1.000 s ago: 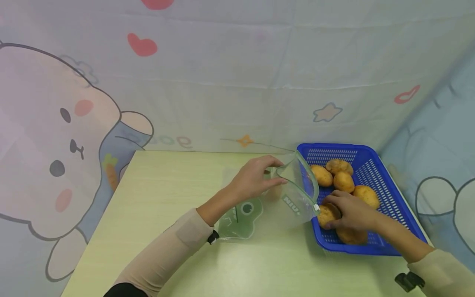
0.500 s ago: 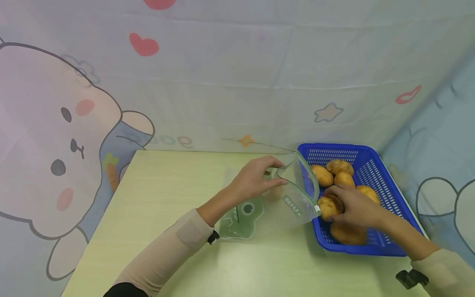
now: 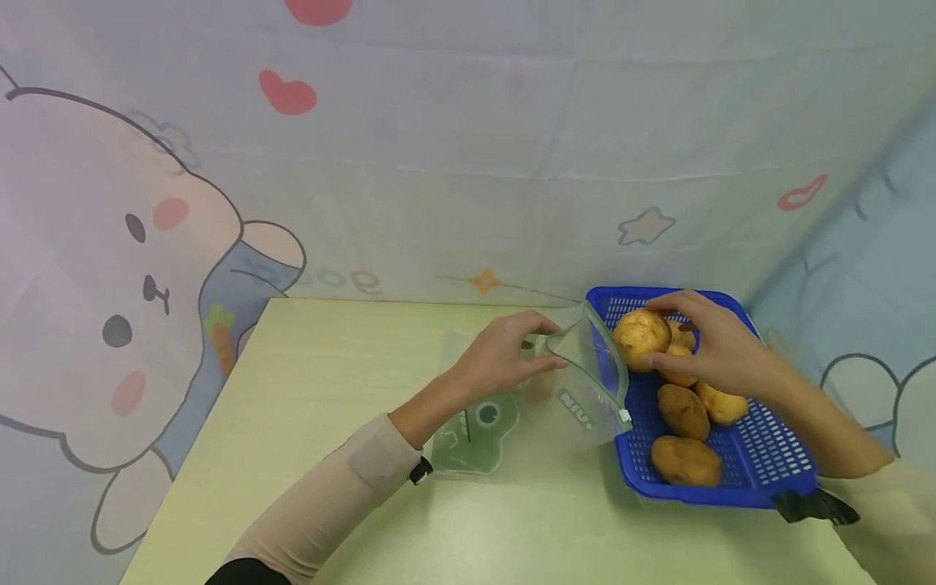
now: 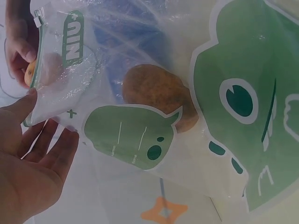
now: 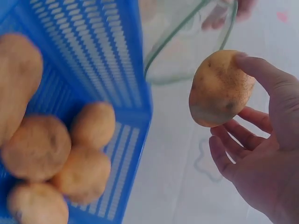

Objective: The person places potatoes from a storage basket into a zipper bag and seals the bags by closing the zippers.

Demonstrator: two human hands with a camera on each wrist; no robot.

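I am gripping a potato (image 3: 641,339) in my right hand (image 3: 712,345), fingers around its firm, rounded middle; my left hand (image 3: 504,355) is pinching the limp bag (image 3: 578,382) rim open.

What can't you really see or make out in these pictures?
- The word on the bag: the head view shows it upside down, and the left wrist view cuts it off at a fold.
- The potato inside the bag: the bag's green print covers part of it in the left wrist view.
- The right hand hides part of the basket in the head view.
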